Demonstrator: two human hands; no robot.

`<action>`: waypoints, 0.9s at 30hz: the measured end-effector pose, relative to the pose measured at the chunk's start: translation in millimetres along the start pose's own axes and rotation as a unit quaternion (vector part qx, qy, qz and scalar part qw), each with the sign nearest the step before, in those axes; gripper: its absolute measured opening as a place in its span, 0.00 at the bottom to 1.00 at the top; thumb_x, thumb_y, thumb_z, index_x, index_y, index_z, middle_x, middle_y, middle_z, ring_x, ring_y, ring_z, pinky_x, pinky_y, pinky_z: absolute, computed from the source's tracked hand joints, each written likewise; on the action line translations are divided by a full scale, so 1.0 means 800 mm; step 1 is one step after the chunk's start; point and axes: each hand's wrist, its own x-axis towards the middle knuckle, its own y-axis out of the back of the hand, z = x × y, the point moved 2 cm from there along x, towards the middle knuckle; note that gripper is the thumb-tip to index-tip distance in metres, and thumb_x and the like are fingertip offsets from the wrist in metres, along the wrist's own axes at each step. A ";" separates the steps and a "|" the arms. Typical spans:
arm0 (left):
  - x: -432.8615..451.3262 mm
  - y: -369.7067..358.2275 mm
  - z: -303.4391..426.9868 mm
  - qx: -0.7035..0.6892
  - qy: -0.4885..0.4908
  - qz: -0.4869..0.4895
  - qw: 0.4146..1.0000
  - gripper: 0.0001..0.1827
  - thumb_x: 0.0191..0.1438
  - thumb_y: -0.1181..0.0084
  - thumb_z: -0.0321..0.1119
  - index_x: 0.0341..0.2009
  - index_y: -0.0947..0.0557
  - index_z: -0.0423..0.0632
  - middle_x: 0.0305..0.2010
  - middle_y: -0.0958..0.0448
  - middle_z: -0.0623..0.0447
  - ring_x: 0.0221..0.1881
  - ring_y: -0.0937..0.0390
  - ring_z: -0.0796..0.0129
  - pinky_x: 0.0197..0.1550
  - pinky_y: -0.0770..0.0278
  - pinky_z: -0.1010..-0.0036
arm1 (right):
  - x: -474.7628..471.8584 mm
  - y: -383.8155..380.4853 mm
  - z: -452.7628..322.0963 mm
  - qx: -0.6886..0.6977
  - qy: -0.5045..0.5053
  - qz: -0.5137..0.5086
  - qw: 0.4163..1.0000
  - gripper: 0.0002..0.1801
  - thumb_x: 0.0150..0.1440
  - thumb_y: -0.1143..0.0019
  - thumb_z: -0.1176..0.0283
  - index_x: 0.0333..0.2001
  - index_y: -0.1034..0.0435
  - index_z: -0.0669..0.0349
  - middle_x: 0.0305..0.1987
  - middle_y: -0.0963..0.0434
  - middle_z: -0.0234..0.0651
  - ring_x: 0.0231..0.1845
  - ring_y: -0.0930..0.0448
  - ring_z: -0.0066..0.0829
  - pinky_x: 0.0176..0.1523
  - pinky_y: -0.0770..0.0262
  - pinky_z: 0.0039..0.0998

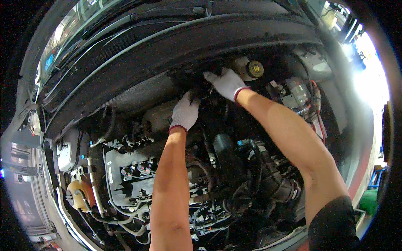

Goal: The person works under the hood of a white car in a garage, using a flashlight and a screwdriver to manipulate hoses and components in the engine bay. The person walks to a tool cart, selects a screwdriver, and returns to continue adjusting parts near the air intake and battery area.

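Note:
Both hands wear whitish knit gloves with dark red cuffs and reach into the dark rear of a car's engine bay. My left hand (186, 112) is beside a dull metal heat shield (158, 117), its fingertips lost in shadow. Further up and to the right, my right hand (226, 82) lies just left of the brake fluid reservoir's cap (255, 69), thumb and fingers pointing left and up. What the fingers of either hand touch is too dark to tell.
Below and left are the engine's cover (125, 175) with wiring and an orange-tinted coolant tank (81, 196). A black air intake hose (276, 182) runs at lower right. The fuse box area with red cables (296, 95) is at right; the cowl (188, 40) spans above.

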 end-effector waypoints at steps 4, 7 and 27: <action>-0.004 0.009 -0.019 -0.034 0.001 -0.001 0.999 0.25 0.65 0.52 0.45 0.64 0.27 0.53 0.61 0.24 0.39 0.62 0.28 0.41 0.63 0.30 0.56 | -0.071 -0.050 0.038 0.138 0.102 -0.006 0.985 0.24 0.60 0.42 0.53 0.55 0.25 0.57 0.50 0.18 0.48 0.56 0.19 0.43 0.62 0.27 0.36; -0.003 0.008 -0.015 -0.038 -0.005 -0.002 0.999 0.25 0.65 0.52 0.45 0.64 0.27 0.53 0.61 0.24 0.40 0.62 0.28 0.42 0.63 0.30 0.56 | -0.081 -0.034 0.031 0.210 0.053 -0.041 0.975 0.23 0.58 0.37 0.58 0.53 0.23 0.59 0.50 0.17 0.45 0.55 0.18 0.35 0.62 0.26 0.33; 0.019 0.002 0.023 0.052 0.032 -0.024 0.998 0.25 0.57 0.47 0.47 0.57 0.19 0.52 0.57 0.21 0.41 0.59 0.25 0.46 0.62 0.28 0.59 | -0.033 -0.027 0.037 -0.030 0.149 0.039 0.988 0.16 0.61 0.45 0.59 0.45 0.21 0.58 0.46 0.18 0.44 0.51 0.21 0.49 0.56 0.26 0.39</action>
